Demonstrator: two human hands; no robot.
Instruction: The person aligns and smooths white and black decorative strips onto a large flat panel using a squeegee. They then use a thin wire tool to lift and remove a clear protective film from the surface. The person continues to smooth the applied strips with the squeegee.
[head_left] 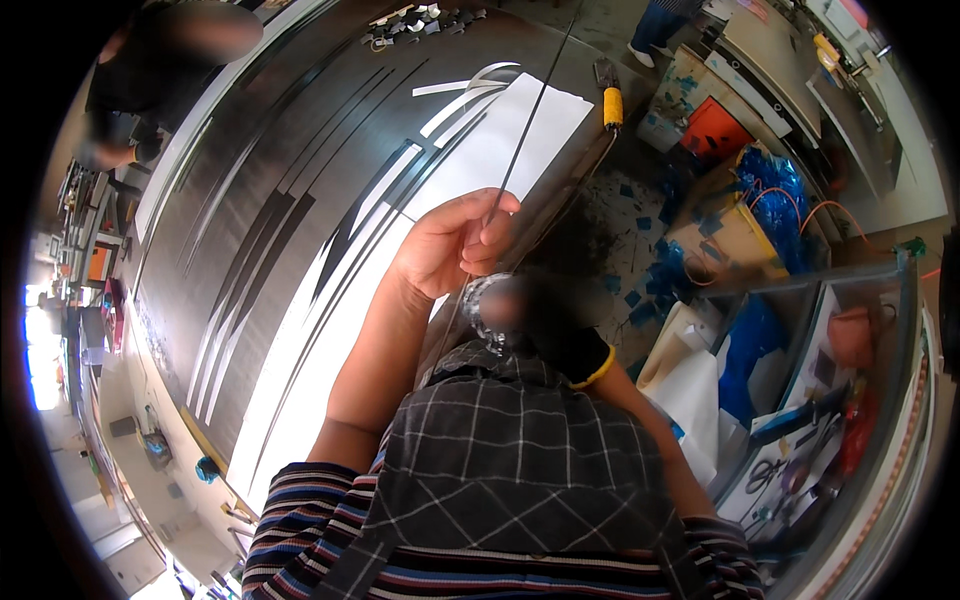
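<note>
My left hand (460, 235), bare, is closed in a pinch on a thin dark strip (527, 130). The strip runs from my fingers up past the top edge, and a length of it hangs below the hand. My right hand (565, 325) wears a black glove with a yellow cuff and is close to my body, just below the left. Its fingers are blurred, so their hold does not show. Beside them is a crumpled, shiny silvery piece (482, 308). Under my left arm, long white sheets (540, 120) and black strips (255, 250) lie on the dark table (330, 130).
A tool with a yellow handle (613, 105) lies at the table's right edge. Small scraps (425, 22) are heaped at the far end. To the right are a cardboard box with blue film (735, 235) and a compartmented bin holding scissors (765, 475). Another person (150, 85) is at far left.
</note>
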